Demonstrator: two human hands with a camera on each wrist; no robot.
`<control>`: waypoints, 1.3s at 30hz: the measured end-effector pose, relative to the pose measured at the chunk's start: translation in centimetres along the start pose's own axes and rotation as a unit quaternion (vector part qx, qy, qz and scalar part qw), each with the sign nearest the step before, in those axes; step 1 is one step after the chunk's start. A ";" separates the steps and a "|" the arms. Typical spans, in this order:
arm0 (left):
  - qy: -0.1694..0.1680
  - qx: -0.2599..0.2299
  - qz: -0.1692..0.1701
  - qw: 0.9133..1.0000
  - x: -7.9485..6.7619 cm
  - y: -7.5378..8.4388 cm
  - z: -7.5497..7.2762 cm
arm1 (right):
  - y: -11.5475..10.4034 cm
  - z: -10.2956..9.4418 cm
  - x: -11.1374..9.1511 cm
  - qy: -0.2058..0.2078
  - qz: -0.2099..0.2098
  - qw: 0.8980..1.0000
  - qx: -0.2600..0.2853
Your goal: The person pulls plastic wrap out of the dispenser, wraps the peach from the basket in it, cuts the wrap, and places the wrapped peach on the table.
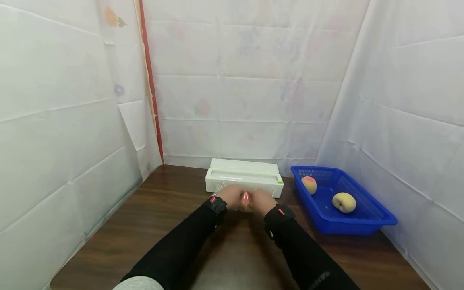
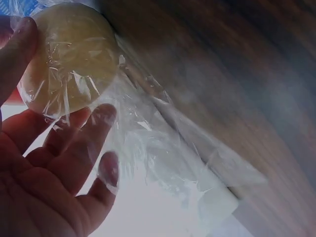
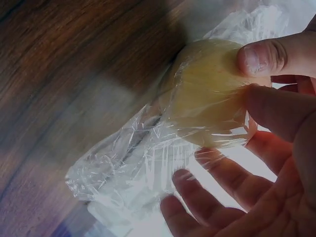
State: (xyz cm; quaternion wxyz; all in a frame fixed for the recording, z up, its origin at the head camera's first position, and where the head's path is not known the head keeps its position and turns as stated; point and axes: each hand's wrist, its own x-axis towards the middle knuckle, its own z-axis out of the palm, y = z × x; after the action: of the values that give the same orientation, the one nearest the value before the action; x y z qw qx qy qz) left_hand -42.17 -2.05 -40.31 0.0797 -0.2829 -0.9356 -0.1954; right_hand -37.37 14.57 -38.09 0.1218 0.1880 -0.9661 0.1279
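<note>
Both hands hold a pale yellow peach with a red patch, in front of a white box. Clear plastic wrap covers the fruit and trails off as a loose sheet. With thumb and fingers, my left hand grips one side of the peach, through the film. On the other side, my right hand pinches it, thumb and index finger on the film-covered skin. The remaining fingers of each hand lie bent under the fruit and touch the wrap.
Behind the hands stands the long white box, its lid raised and a green piece at its right end. To the right, a blue plastic basket holds two peaches. White sheeting encloses the brown wooden table.
</note>
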 end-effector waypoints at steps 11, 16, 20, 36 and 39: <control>0.026 0.072 -0.018 0.997 0.3 -0.3 0.5 | -0.1 0.3 0.1 -0.014 0.047 0.999 -0.023; 0.013 0.040 -0.025 0.999 0.1 -0.1 0.4 | 0.3 0.2 0.5 -0.008 0.034 0.999 -0.025; 0.029 0.052 0.005 0.998 0.0 0.2 0.3 | 1.2 0.3 0.8 -0.014 0.043 0.999 -0.007; 0.041 0.071 0.009 0.997 1.3 -1.0 1.4 | 2.9 1.2 2.5 -0.012 0.035 0.999 0.022; 0.040 0.091 0.012 0.995 1.7 -0.8 1.3 | 3.4 1.6 3.0 -0.019 0.042 0.999 0.021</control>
State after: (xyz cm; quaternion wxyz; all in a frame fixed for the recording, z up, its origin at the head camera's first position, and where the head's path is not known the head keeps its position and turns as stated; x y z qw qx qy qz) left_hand -44.05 -1.32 -41.35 0.1446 -0.2780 -0.9421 -0.1193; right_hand -41.75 16.12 -39.40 0.0941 0.1519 -0.9725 0.1493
